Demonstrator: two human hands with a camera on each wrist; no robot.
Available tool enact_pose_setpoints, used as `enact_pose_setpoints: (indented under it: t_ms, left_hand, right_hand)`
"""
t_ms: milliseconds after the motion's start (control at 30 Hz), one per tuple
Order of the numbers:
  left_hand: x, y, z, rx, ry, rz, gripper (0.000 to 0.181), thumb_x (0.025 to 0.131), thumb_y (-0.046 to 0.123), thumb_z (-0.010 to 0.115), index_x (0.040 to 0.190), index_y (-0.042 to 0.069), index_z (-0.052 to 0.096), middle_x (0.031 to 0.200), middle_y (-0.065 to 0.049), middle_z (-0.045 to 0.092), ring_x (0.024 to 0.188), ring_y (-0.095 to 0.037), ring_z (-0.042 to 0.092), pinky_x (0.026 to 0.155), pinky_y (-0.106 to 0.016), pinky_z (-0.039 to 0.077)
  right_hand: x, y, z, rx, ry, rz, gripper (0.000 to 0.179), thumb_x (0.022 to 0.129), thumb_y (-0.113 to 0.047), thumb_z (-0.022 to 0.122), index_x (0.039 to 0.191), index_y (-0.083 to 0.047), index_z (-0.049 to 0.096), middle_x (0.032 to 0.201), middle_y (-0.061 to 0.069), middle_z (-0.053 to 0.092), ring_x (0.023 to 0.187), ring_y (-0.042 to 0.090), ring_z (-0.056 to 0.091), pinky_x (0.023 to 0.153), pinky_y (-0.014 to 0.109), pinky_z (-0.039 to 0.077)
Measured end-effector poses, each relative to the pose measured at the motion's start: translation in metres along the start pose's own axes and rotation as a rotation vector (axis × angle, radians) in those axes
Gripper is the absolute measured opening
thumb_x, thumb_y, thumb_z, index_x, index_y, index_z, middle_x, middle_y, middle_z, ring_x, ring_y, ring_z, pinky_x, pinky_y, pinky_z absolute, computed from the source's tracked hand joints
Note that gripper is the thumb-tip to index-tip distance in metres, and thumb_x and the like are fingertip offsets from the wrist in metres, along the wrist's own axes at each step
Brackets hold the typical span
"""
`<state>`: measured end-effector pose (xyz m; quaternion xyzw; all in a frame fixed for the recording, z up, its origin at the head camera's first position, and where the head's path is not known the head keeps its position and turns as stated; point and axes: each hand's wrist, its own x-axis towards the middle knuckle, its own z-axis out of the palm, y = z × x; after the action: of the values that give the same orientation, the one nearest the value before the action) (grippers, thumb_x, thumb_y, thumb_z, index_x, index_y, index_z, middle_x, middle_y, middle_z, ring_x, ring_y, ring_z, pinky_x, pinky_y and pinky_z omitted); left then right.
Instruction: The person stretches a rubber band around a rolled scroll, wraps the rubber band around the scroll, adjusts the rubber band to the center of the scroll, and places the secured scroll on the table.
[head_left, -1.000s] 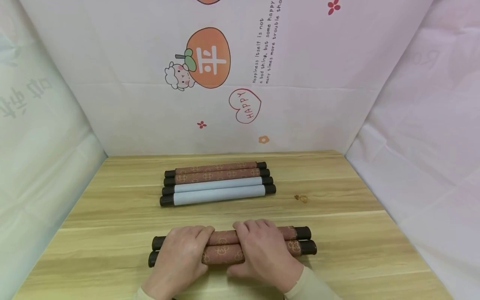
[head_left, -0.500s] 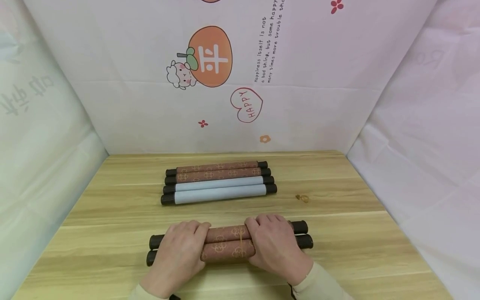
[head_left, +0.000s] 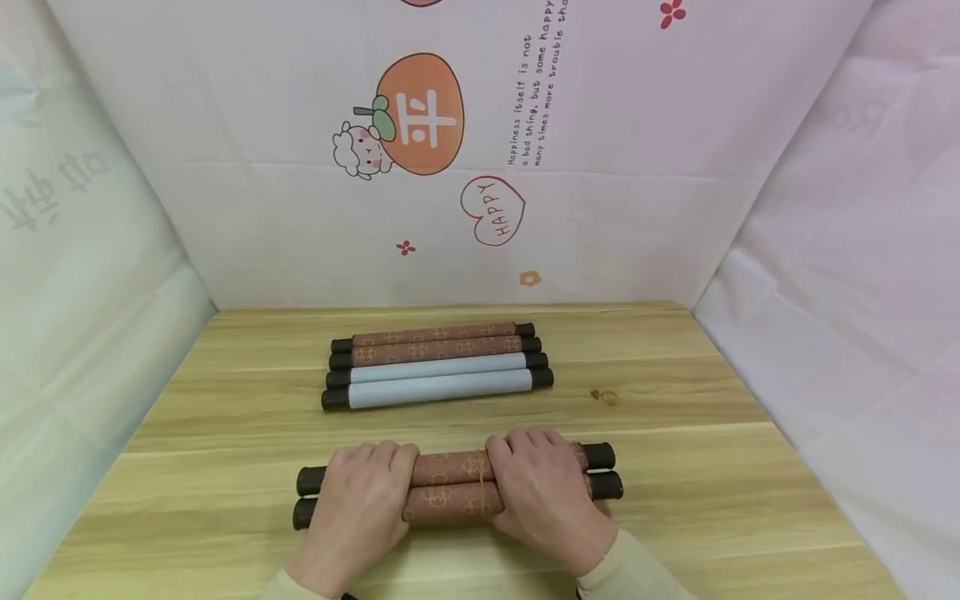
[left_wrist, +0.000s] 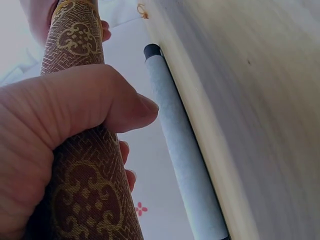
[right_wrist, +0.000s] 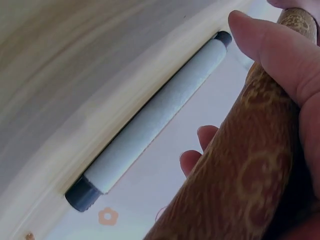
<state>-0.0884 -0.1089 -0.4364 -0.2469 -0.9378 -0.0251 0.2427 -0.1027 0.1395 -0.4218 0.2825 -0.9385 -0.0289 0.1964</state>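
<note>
We record two brown rolls with gold floral patterning and black end caps: the farther roll [head_left: 448, 470] and the nearer roll [head_left: 456, 502], parallel and touching, set crosswise over the near part of the wood-grained counter [head_left: 720, 467]. Whether they rest on it or are slightly raised, we cannot tell.

Item: one thin yellowish band [head_left: 482, 483], crossing both rolls just beside the right hand [head_left: 543, 496].

Item: the left hand [head_left: 360, 504], its fingers curled round the pair toward the left end, thumb laid across the near side. The right hand's fingers likewise grasp the pair toward the right end. Patterned cloth shows between the hands; the black caps project beyond them.

Item: on the farther part of the counter, well apart from the held pair, four rolls side by side, tilted slightly up to the right. We list two brown patterned rolls [head_left: 450, 349] behind and two pale blue rolls [head_left: 441, 390] in front, all black-capped.

Item: a small amber loop [head_left: 609, 398], to the right of that row.

Item: a white backdrop cloth [head_left: 637, 225], printed with an orange fruit, a lamb and a "HAPPY" heart.
</note>
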Motion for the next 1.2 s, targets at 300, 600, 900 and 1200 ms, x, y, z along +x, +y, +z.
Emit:
enact_pose_setpoints:
  t_ms: [300, 600, 900, 1200]
  left_hand:
    - [0.000, 0.004, 0.002, -0.013, 0.046, 0.012, 0.057, 0.048, 0.017, 0.086, 0.100, 0.012, 0.063, 0.084, -0.004, 0.067, 0.073, -0.024, 0.064, 0.065, -0.040, 0.047]
    - [0.000, 0.006, -0.001, -0.023, 0.013, -0.001, 0.060, 0.048, 0.019, 0.088, 0.102, 0.012, 0.064, 0.087, -0.004, 0.068, 0.076, -0.023, 0.065, 0.068, -0.041, 0.048]
    - [-0.002, 0.009, -0.001, -0.030, -0.017, -0.011, 0.059, 0.050, 0.020, 0.089, 0.103, 0.013, 0.063, 0.087, -0.003, 0.067, 0.077, -0.023, 0.065, 0.070, -0.041, 0.049]
    - [-0.002, 0.010, 0.002, -0.023, -0.005, -0.020, 0.054, 0.052, 0.020, 0.087, 0.100, 0.014, 0.063, 0.083, -0.002, 0.065, 0.074, -0.022, 0.063, 0.068, -0.041, 0.048]
  right_hand:
    - [0.002, -0.011, 0.001, -0.014, -0.044, 0.006, 0.059, 0.055, -0.042, 0.090, 0.092, -0.014, 0.053, 0.085, 0.003, 0.062, 0.080, 0.023, 0.065, 0.082, 0.043, 0.058]
    - [0.003, -0.017, 0.001, -0.031, -0.044, 0.016, 0.067, 0.058, -0.056, 0.089, 0.100, -0.012, 0.060, 0.090, 0.004, 0.068, 0.086, 0.024, 0.068, 0.083, 0.043, 0.059]
    - [0.004, -0.021, 0.001, -0.045, -0.077, 0.005, 0.076, 0.057, -0.063, 0.091, 0.102, -0.011, 0.059, 0.091, 0.003, 0.066, 0.087, 0.022, 0.067, 0.084, 0.042, 0.058]
    - [0.004, -0.024, 0.001, -0.060, -0.076, 0.014, 0.078, 0.057, -0.067, 0.089, 0.102, -0.011, 0.059, 0.089, 0.003, 0.064, 0.087, 0.022, 0.066, 0.084, 0.041, 0.057]
